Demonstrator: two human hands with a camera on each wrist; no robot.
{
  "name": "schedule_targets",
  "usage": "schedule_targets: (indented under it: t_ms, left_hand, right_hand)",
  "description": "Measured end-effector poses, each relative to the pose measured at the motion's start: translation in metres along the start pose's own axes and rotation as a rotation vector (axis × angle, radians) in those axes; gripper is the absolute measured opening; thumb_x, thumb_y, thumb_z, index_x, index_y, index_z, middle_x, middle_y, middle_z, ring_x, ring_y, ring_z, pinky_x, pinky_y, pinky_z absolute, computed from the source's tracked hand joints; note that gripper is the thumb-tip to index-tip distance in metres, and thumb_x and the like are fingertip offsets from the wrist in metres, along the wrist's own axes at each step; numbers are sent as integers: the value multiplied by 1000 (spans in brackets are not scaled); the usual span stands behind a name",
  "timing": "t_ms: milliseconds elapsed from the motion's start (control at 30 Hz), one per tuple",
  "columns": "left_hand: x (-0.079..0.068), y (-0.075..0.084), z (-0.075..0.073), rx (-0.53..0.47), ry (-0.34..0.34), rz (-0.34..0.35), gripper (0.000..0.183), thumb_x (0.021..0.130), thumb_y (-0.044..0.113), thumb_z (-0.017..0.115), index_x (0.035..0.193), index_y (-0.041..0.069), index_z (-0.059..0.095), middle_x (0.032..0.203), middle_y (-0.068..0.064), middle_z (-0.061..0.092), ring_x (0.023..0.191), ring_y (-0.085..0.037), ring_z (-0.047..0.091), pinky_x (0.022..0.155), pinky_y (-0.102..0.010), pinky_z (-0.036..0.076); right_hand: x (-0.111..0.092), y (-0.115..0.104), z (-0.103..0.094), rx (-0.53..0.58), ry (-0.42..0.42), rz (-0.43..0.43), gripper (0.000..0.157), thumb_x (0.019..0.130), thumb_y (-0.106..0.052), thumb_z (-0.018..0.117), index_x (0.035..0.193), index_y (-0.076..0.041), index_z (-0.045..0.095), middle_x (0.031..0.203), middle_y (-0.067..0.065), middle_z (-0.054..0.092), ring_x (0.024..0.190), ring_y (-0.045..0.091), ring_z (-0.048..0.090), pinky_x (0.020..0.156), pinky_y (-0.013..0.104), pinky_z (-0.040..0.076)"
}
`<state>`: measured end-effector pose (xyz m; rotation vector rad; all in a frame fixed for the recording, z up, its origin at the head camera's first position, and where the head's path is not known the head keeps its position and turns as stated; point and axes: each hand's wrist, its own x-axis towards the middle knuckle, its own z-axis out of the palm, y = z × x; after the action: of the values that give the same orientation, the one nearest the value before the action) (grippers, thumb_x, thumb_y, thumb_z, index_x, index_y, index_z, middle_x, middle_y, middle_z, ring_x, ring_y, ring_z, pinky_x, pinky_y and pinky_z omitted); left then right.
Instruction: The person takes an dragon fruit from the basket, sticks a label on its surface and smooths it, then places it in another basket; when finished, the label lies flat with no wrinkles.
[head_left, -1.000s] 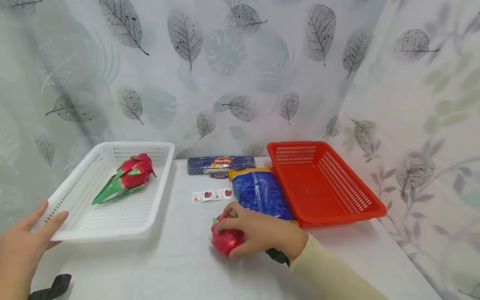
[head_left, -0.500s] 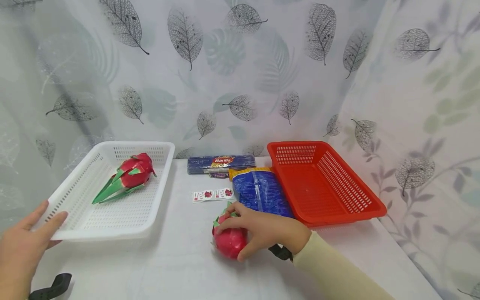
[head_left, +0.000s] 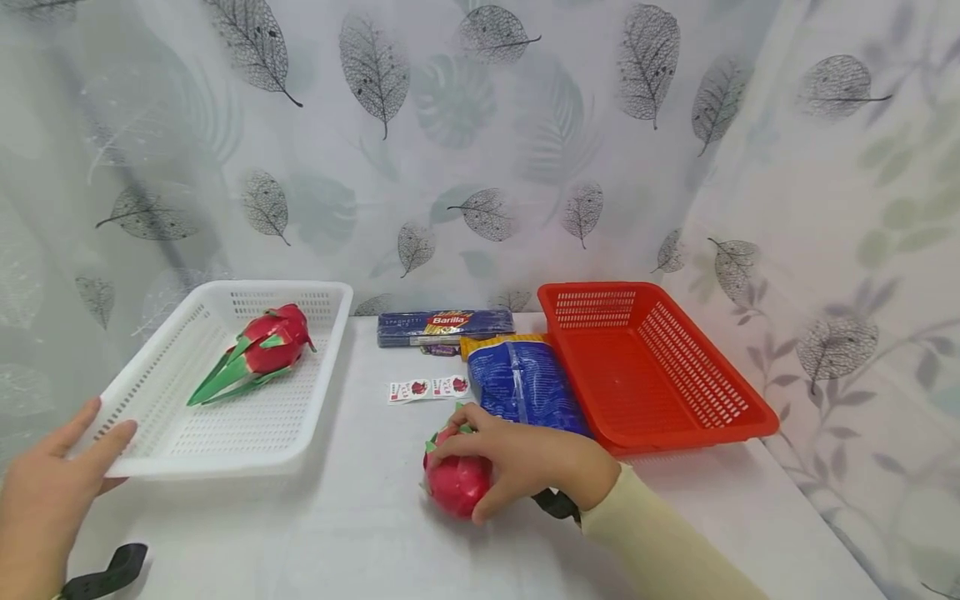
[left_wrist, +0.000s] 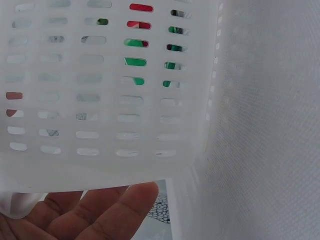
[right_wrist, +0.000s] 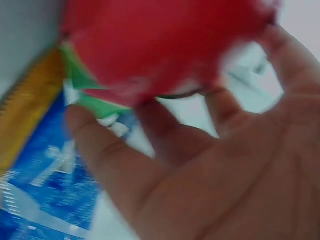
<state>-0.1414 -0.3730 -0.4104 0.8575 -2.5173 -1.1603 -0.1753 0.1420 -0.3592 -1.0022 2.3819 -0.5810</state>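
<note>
In the head view my right hand (head_left: 517, 458) grips a red dragon fruit (head_left: 453, 487) with green tips, low over the white tabletop. The right wrist view shows my fingertips round the same dragon fruit (right_wrist: 150, 45), blurred. Over at the left, my left hand (head_left: 56, 483) holds the near left corner of a white plastic basket (head_left: 217, 467). Seen from the left wrist, the basket's slotted wall (left_wrist: 105, 165) fills the view, with my fingers (left_wrist: 120, 212) at its rim. Another dragon fruit (head_left: 273, 342) with long green leaves lies inside that basket.
A red basket (head_left: 626, 367) stands at the right, beside a blue and yellow packet (head_left: 521, 379). Behind lie a blue spaghetti pack (head_left: 405, 327) and a small purple wrapper (head_left: 441, 351). A strip of stickers (head_left: 427, 389) lies beyond my right hand. A leaf-patterned curtain (head_left: 480, 125) closes the back.
My right hand has shifted the dragon fruit slightly right and turned it a little, so more of its green tip shows. My left hand keeps its hold on the white basket.
</note>
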Motion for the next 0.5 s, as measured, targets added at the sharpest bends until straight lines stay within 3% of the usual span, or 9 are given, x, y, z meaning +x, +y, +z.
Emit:
schedule_targets:
  t_ms: [100, 167, 300, 333, 400, 500]
  left_hand:
    - [2, -1, 0, 17, 0, 18, 76, 109, 41, 55, 169, 20, 14, 172, -34, 20, 129, -66, 54, 49, -35, 58]
    - [2, -1, 1, 12, 5, 32, 75, 109, 42, 54, 170, 21, 15, 172, -33, 20, 129, -67, 54, 47, -31, 57]
    - [-2, 4, 0, 13, 15, 24, 72, 110, 44, 51, 170, 23, 16, 174, -28, 18, 138, -65, 47, 78, -53, 64]
    - [-4, 6, 0, 18, 18, 16, 72, 110, 45, 50, 170, 25, 16, 175, -26, 16, 144, -63, 42, 90, -61, 61]
    - [-9, 9, -2, 47, 42, 45, 71, 109, 45, 51, 169, 27, 17, 175, -26, 16, 152, -60, 33, 109, -75, 40]
    - [-22, 20, -3, 104, 174, 188, 70, 107, 36, 56, 168, 25, 24, 172, -29, 25, 157, -55, 28, 119, -74, 34]
  right_hand:
    - [-3, -7, -7, -29, 8, 42, 74, 82, -38, 92, 144, -58, 55, 149, -11, 45, 138, 16, 47, 89, 24, 59]
    - [-6, -13, -14, -45, 27, 85, 73, 86, -43, 88, 147, -61, 52, 147, -11, 51, 137, 15, 50, 88, 28, 61]
    - [-12, -27, -31, -65, 132, 187, 65, 93, -51, 78, 149, -64, 47, 157, -7, 53, 146, 20, 49, 94, 44, 64]
    - [-14, -30, -34, -63, 169, 208, 63, 94, -51, 77, 149, -63, 48, 158, -6, 53, 147, 20, 49, 94, 46, 64]
    - [-18, -33, -41, -68, 245, 245, 60, 96, -49, 76, 149, -59, 52, 159, -6, 54, 148, 21, 48, 95, 51, 64]
    - [-23, -34, -47, -79, 321, 280, 58, 96, -45, 78, 149, -53, 57, 152, -8, 60, 142, 18, 53, 95, 50, 64]
